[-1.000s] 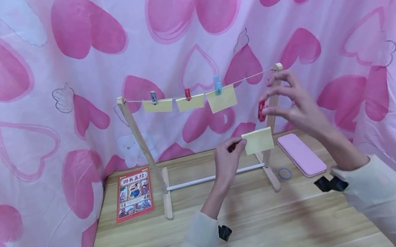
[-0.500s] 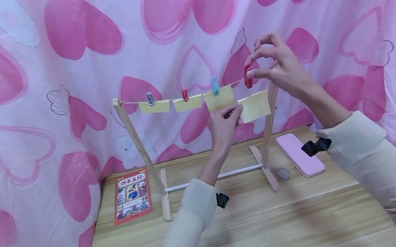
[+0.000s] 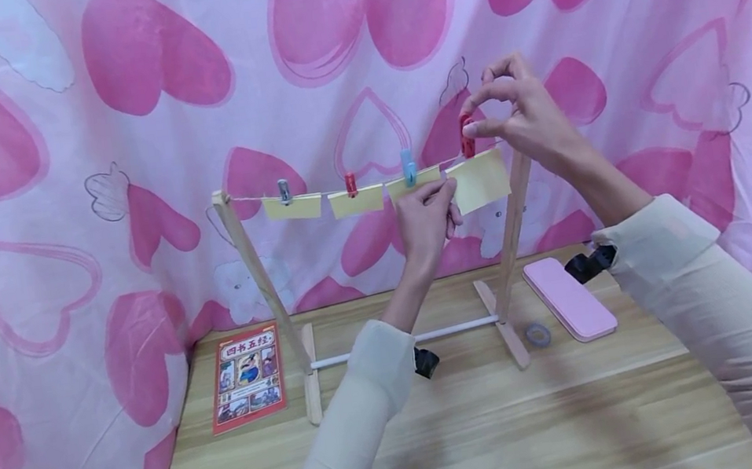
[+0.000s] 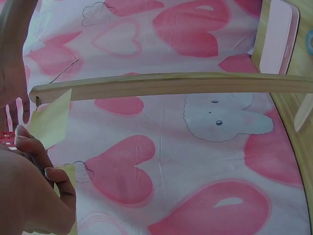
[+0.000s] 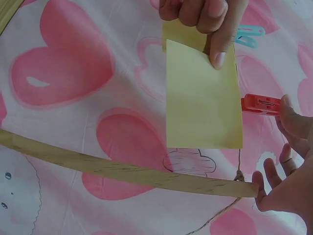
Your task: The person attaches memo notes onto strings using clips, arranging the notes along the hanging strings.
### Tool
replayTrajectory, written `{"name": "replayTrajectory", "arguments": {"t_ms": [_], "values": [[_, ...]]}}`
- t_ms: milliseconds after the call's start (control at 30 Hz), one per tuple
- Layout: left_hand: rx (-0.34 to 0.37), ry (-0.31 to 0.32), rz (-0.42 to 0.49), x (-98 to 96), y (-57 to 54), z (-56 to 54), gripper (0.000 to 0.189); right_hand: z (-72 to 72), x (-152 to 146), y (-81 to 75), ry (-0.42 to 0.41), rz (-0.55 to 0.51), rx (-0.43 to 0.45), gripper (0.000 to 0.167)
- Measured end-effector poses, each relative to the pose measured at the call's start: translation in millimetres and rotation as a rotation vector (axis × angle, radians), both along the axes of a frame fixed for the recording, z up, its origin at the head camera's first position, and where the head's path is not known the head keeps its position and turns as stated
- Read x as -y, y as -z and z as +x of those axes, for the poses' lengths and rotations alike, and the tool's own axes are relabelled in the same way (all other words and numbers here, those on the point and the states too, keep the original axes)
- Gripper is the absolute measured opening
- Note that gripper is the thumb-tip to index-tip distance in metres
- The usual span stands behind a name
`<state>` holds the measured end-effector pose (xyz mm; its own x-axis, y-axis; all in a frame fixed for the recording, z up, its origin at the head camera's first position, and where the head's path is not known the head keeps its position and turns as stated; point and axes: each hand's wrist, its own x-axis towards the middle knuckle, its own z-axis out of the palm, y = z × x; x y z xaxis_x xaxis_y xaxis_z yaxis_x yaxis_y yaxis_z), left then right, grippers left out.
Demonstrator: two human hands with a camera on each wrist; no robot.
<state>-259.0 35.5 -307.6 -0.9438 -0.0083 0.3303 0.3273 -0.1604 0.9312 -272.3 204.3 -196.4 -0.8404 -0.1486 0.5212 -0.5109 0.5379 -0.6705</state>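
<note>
My left hand (image 3: 426,220) pinches a yellow paper note (image 3: 481,182) by its left side, its top edge at the string. Just above, my right hand (image 3: 533,119) grips a red clothespin (image 3: 467,137) between thumb and finger. In the right wrist view the clothespin (image 5: 261,104) points at the note's (image 5: 203,100) top edge; whether it bites the paper cannot be told. Along the string hang other yellow notes, under a grey clothespin (image 3: 284,192), a red clothespin (image 3: 351,185) and a light blue clothespin (image 3: 408,168). My left hand partly covers the third note.
A wooden stand holds the string between its left post (image 3: 258,274) and right post (image 3: 513,236), with a white rod (image 3: 456,329) low between them. On the table (image 3: 516,430) lie a red book (image 3: 247,378), a pink case (image 3: 570,300) and a small ring (image 3: 537,335). A heart-print curtain hangs behind.
Both hands have risen. The left brought the note from below the line up to the string; the right carried the red clothespin up and left to the note's top edge.
</note>
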Motion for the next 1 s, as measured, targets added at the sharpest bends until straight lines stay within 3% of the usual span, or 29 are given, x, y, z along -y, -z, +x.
{"name": "replayTrajectory", "arguments": {"t_ms": [700,1000], "values": [[0.015,-0.039,0.01,-2.9,-5.7,-0.4,0.022,-4.1,0.3,5.0,-0.007,0.094,-0.025,0.024],[0.034,-0.05,0.009,-4.6,-6.8,-0.8,0.025,-5.0,-3.9,7.3,-0.002,0.201,-0.045,0.029]]}}
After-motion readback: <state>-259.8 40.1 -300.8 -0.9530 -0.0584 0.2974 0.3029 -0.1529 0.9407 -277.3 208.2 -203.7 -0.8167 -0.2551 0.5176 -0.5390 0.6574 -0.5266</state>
